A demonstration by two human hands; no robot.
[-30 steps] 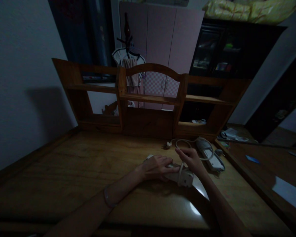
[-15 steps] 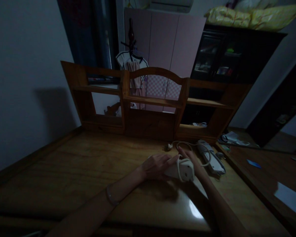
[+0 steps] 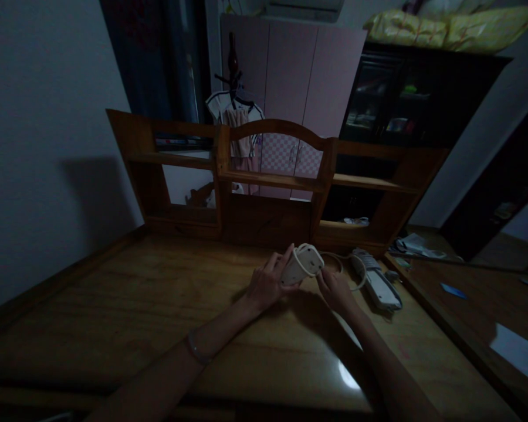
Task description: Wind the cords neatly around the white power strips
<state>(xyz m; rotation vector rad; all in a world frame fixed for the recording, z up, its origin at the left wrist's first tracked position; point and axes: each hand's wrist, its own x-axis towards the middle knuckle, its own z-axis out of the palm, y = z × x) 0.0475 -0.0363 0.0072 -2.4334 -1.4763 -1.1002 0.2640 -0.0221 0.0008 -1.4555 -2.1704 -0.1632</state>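
Observation:
A white power strip (image 3: 294, 272) is tilted up above the desk, its end facing me. My left hand (image 3: 264, 286) is closed around its left side. A pale cord (image 3: 363, 280) loops around the strip's end and trails off to the right over the desk. With fingers pinched, my right hand (image 3: 335, 289) grips the cord close to the strip's right edge; the exact hold is partly hidden. To the right lies a second white power strip (image 3: 383, 294), a grey cord bundled at its far end.
The wooden desk (image 3: 158, 299) has a shelf unit (image 3: 268, 217) along its back. On the lower surface at right lie a blue card (image 3: 453, 291) and a white sheet (image 3: 519, 354). A wall (image 3: 48, 176) borders the desk on the left.
The strip has moved up and away from me and turned, with my left hand on it. My right hand has come back from behind the strip to its right edge, at the cord.

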